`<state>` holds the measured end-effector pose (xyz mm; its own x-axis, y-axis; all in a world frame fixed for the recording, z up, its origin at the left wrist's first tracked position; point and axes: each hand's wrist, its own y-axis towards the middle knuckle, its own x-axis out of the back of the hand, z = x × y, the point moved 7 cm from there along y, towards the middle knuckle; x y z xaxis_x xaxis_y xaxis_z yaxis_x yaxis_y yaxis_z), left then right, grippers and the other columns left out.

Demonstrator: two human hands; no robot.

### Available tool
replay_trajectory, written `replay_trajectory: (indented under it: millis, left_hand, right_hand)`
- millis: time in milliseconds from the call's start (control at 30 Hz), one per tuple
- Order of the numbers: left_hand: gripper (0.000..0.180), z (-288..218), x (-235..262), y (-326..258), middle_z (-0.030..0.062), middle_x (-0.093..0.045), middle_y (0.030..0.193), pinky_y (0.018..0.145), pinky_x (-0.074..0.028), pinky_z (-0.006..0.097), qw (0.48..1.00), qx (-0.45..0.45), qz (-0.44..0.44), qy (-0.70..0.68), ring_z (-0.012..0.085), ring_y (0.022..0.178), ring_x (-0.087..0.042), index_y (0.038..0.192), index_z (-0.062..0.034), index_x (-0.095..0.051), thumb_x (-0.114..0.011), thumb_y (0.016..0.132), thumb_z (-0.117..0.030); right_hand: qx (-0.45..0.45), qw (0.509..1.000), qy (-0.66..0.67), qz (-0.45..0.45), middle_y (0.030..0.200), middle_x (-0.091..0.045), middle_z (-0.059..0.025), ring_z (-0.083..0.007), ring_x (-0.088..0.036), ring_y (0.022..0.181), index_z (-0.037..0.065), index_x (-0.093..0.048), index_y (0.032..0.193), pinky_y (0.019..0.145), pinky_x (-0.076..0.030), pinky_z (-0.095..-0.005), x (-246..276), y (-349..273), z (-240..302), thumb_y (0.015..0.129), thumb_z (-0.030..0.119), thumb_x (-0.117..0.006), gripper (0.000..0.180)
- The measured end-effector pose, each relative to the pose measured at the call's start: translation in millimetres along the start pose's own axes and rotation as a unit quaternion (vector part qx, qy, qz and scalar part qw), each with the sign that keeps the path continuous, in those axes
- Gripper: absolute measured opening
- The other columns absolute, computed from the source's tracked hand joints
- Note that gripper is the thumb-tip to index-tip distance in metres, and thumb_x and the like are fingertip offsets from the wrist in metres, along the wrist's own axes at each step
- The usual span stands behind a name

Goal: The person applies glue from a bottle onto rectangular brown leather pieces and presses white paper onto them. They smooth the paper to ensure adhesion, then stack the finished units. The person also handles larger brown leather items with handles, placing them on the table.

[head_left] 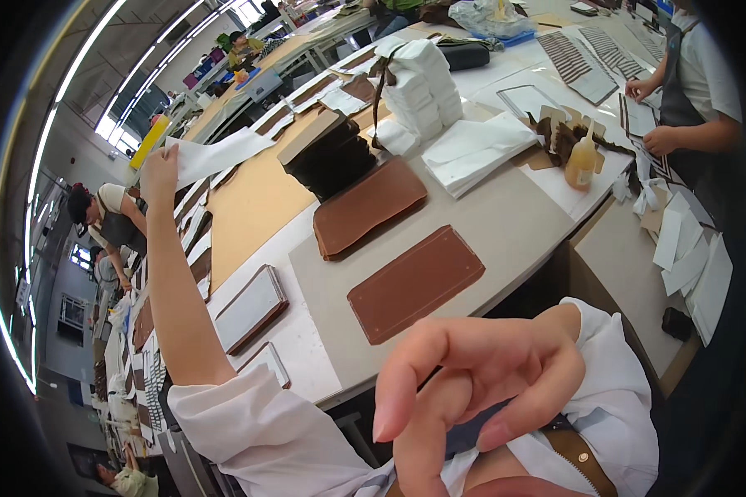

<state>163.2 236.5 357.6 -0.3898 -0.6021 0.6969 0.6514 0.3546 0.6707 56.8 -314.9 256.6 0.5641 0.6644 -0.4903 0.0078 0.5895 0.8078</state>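
Broadly, a scene ruled by the long pale worktop (506, 224), running from lower centre up toward the far left. Lying flat near its middle, side by side but apart: the nearer brown leather panel (414, 282) and the farther brown leather panel (369, 203). Behind these, a stack of dark panels (327, 153) and a taller stack of folded white sheets (423, 87). Further right, among leather scraps, a small amber bottle (582, 161).

Stretched far out to the left and raised above the worktop: left hand (159, 172), closed on one end of a white sheet (220, 153), the rest of it trailing rightward from the fingers and hanging free over a tan board. Close under the camera, well apart from that sheet: right hand (481, 377), fingers curled, thumb and forefinger near together over something dark at the chest; cannot tell whether anything is gripped.

Probably best handled so: pinch the white sheet firmly at its end, lift it clear of the neighbouring panels before bringing it across, and carry it level rather than dragged, to avoid creasing. Worth raising the right hand to take the loose end, since, held at one end only, likely to flop or fold.
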Motion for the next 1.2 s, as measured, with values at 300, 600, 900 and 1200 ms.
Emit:
replay_trajectory:
  millis: [300, 600, 900, 1200]
  left_hand:
    - [0.045, -10, 7, 3, 0.0206, -0.070, 0.088, 0.075, -0.052, 0.048, 0.990, 0.059, -0.076, -0.103, 0.0394, 0.089, -0.068, 0.098, -0.0066, -0.070, -0.056, 0.096, -0.049]
    - [0.026, -157, 101, -71, 0.0167, -0.068, 0.073, 0.063, -0.052, 0.043, 0.942, -0.170, -0.106, -0.268, 0.0363, 0.070, -0.068, 0.095, -0.0099, -0.073, -0.061, 0.097, -0.033]
    - [0.017, -260, 202, -265, 0.0009, -0.054, 0.065, 0.055, -0.044, 0.033, 0.800, -0.443, -0.032, -0.403, 0.0200, 0.052, -0.057, 0.082, -0.0116, -0.060, -0.070, 0.071, -0.019]
    - [0.031, -215, 220, -272, -0.0011, -0.058, 0.069, 0.050, -0.040, 0.029, 0.760, -0.383, -0.052, -0.523, 0.0178, 0.051, -0.053, 0.094, -0.0117, -0.066, -0.077, 0.066, -0.017]
  right_hand:
    - [-0.056, 0.995, 0.075, -0.026, 0.113, -0.060, -0.0329, -0.0338, -0.062, 0.113, -0.019, -0.027, 0.135, 0.099, -0.045, -0.0384, 5, 10, -7, 0.077, -0.021, -0.035, 0.059]
    - [-0.042, 0.996, 0.061, -0.046, 0.113, -0.063, -0.0315, -0.0319, -0.065, 0.109, -0.023, -0.031, 0.133, 0.097, -0.044, -0.0318, 22, 32, -25, 0.072, -0.026, -0.033, 0.062]
    - [0.052, 0.884, -0.462, -0.036, 0.098, -0.066, -0.0264, -0.0318, -0.066, 0.093, -0.004, -0.033, 0.140, 0.084, -0.053, -0.0424, 51, 27, 12, 0.081, -0.010, -0.056, 0.064]
    - [-0.229, 0.533, -0.737, -0.346, 0.103, -0.066, -0.0062, -0.0226, -0.060, 0.105, 0.003, -0.062, 0.103, 0.093, -0.045, -0.0376, 121, -66, 21, 0.071, 0.015, -0.087, 0.042]
